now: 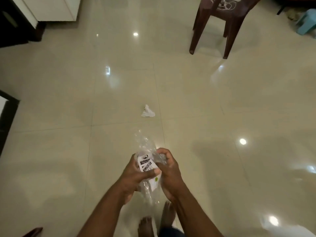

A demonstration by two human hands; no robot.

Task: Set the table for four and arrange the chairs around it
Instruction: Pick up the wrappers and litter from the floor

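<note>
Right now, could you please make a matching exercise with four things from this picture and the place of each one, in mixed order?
Things:
1. clear plastic wrapper
2. crumpled white paper
3. dark brown chair
4. light blue stool

Places:
A. top right edge of the picture
B. held in the left hand and the right hand
C. on the floor, ahead of the hands
D. top of the picture, right of centre

Pairs: 1-B, 2-C, 3-D, 4-A

Head camera looks steeply down at nearby hands and floor (205,108).
</note>
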